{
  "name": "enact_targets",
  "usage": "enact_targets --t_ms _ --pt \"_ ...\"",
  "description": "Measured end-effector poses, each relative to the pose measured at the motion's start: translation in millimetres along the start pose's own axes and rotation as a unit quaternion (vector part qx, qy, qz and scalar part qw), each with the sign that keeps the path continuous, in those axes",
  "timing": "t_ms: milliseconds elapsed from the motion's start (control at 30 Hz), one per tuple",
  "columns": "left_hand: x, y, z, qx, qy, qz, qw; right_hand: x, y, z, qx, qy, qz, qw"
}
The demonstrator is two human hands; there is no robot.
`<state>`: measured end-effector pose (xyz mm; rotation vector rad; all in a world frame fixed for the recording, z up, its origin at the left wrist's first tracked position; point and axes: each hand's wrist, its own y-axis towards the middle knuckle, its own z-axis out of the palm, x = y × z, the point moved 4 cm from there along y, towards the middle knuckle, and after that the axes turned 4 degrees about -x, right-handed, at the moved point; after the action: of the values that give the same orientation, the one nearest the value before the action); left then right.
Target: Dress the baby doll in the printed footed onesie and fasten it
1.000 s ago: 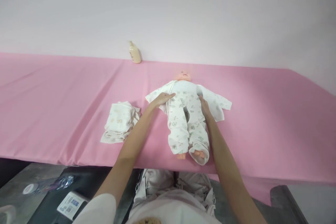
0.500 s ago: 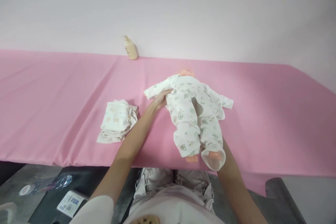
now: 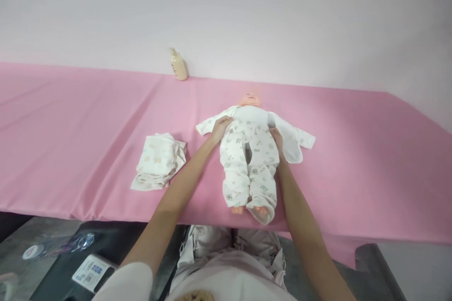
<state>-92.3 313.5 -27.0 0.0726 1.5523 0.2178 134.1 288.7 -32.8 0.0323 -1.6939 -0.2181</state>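
A baby doll (image 3: 250, 100) lies on its back on the pink-covered table, feet towards me. It wears a white printed baby shirt (image 3: 290, 143), spread wide at the right side, and matching baby pants (image 3: 235, 160) with a gap between the legs. My left hand (image 3: 221, 128) is closed on the pants' waist at the doll's left-hand side in view. At the opposite side of the waist, my right hand (image 3: 277, 140) grips the same pants, its fingertips partly hidden by cloth. Toes show at both leg openings; the right leg's cuff hangs loose.
Folded white printed cloths (image 3: 158, 160) lie left of my left forearm. A pump bottle (image 3: 178, 65) stands at the back against the wall. Below the pink table cover (image 3: 88, 150), a clear plastic bottle (image 3: 58, 246) and a white labelled box (image 3: 92, 273) sit at lower left.
My right hand has come out from behind the doll's leg, up to the waist of the pants. The legs have shifted left and straightened, and the doll's white middle shows more.
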Motion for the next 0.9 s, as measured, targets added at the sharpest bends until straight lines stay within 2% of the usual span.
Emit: enact_targets --t_ms 33,100,200,300,400,500,567,700,800,900 --pt "-2.7 2.9 -2.0 -0.002 0.069 0.039 0.997 -1.4 2.8 -3.3 -0.013 0.010 0.000 1.000" --pt "-9.7 7.1 -4.7 -0.009 0.209 0.115 0.971 -0.9 4.3 -10.7 -0.021 0.027 -0.006 0.999" --pt "-17.8 10.5 -6.4 -0.022 0.350 0.167 0.922 8.4 0.4 -20.3 0.032 0.015 -0.020 0.999" --pt "-17.8 14.0 -4.3 -0.004 0.395 0.146 0.907 21.2 -5.1 -29.1 0.094 -0.057 -0.011 0.994" --pt "-13.2 18.4 1.2 0.015 0.392 0.120 0.912 30.2 -4.5 -34.4 0.156 -0.133 0.029 0.978" --pt "-9.5 22.5 5.5 0.002 0.393 0.117 0.912 34.8 10.4 -32.6 0.205 -0.202 0.007 0.958" --pt "-7.5 24.5 5.6 -0.010 0.403 0.113 0.908 33.9 29.2 -29.4 0.171 -0.242 -0.031 0.954" --pt "-4.2 26.5 -2.0 -0.018 0.420 0.079 0.904 21.9 64.4 -18.6 0.022 -0.299 -0.048 0.953" --pt "-4.3 25.4 -7.9 -0.016 0.427 0.067 0.902 13.5 73.8 -9.6 -0.035 -0.307 -0.049 0.950" --pt "-7.2 23.2 -11.9 -0.018 0.427 0.067 0.901 10.0 75.2 -12.4 -0.079 -0.318 -0.048 0.944"
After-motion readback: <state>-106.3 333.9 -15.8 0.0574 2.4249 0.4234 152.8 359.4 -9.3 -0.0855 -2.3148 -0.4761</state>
